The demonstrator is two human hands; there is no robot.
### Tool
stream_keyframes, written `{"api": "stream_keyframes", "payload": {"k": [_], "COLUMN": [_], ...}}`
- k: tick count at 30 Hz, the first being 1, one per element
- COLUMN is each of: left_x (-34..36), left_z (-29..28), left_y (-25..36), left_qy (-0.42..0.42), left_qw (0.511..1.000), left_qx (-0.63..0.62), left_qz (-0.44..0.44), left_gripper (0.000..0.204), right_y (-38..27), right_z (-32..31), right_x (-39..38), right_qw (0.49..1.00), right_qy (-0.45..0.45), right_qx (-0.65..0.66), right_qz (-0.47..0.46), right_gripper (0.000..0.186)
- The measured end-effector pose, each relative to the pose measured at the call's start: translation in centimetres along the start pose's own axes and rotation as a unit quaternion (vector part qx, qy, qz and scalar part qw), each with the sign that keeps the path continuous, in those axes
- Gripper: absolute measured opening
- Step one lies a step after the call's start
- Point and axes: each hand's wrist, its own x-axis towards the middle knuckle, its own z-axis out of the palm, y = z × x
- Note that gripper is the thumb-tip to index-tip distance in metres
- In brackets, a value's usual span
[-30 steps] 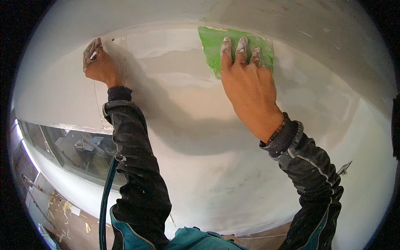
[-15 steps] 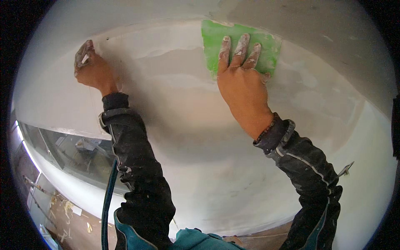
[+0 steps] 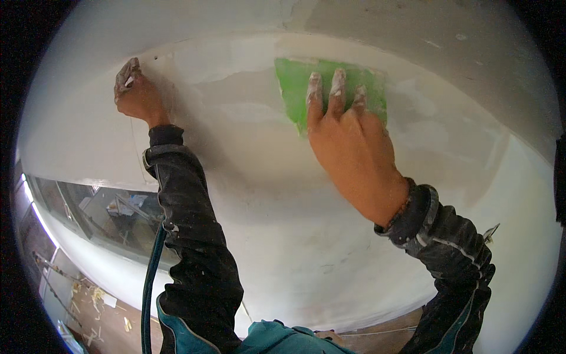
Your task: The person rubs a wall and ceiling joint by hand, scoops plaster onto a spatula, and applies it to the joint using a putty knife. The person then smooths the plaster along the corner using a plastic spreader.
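Observation:
My right hand (image 3: pixel 354 147) holds a green, roughly square putty spreader (image 3: pixel 372 82) against the pale wall (image 3: pixel 259 153). Three whitened fingers lie over its face; the thumb is hidden. Pale filler marks the spreader's upper edge. Up at the left, my left hand (image 3: pixel 140 97) is closed close to the wall, its fingertips coated in grey-white filler. A small white patch (image 3: pixel 129 82) shows between its fingers; whether that is filler or a held piece I cannot make out. Uneven beige and white filler patches spread across the wall between the hands.
A window opening (image 3: pixel 106 215) lies at the lower left, below my left hand. A dark teal hose or cord (image 3: pixel 153 289) runs beside my left sleeve. Scraps litter the brown floor (image 3: pixel 124 312). A grey sloped surface (image 3: pixel 460 53) borders the wall at upper right.
My right hand and the spreader have slid down the wall and slightly left, away from its upper border. My left hand stays closed and has shifted only a little in the view.

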Motion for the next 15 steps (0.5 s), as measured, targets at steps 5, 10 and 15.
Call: {"api": "stream_keyframes", "payload": {"k": [5,10,15], "left_x": [0.1,0.3,-0.3], "left_z": [0.0,-0.6,-0.1], "left_y": [-0.2,0.6,1.4], "left_qy": [-0.003,-0.007,0.025], "left_qw": [1.000,0.999,0.999], "left_qx": [0.021,0.035,-0.025], "left_qz": [0.021,0.005,0.024], "left_gripper": [0.015,0.016,0.011], "right_y": [1.0,0.5,-2.2], "right_z": [0.8,2.0,-1.7], "right_x": [2.2,2.9,1.0], "right_qw": [0.998,0.999,0.993], "right_qy": [0.053,0.025,-0.090], "right_qx": [-0.040,0.004,0.055], "right_qz": [0.016,0.035,-0.044], "right_gripper": [0.055,0.053,0.051]}}
